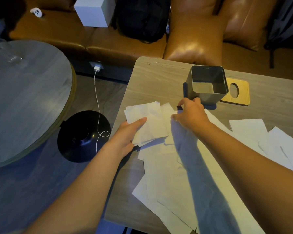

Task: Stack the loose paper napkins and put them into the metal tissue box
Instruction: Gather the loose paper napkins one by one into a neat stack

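Note:
The metal tissue box (208, 97) stands open-topped and empty near the table's far side. Its wooden lid (242, 95), with a round hole, lies flat just behind it to the right. My left hand (127, 134) grips a small stack of white napkins (147, 122) near the table's left edge, thumb on top. My right hand (189, 112) reaches over loose napkins just in front of the box, its fingers curled down onto a napkin (167, 112). Several more loose napkins (169, 179) lie scattered over the near and right parts of the table.
The grey wooden table (152, 81) ends at its left edge beside my left hand. Left of it stand a round table (27, 92) and a black round base (83, 135) on the floor with a white cable (96, 98). A brown leather sofa (193, 39) runs behind.

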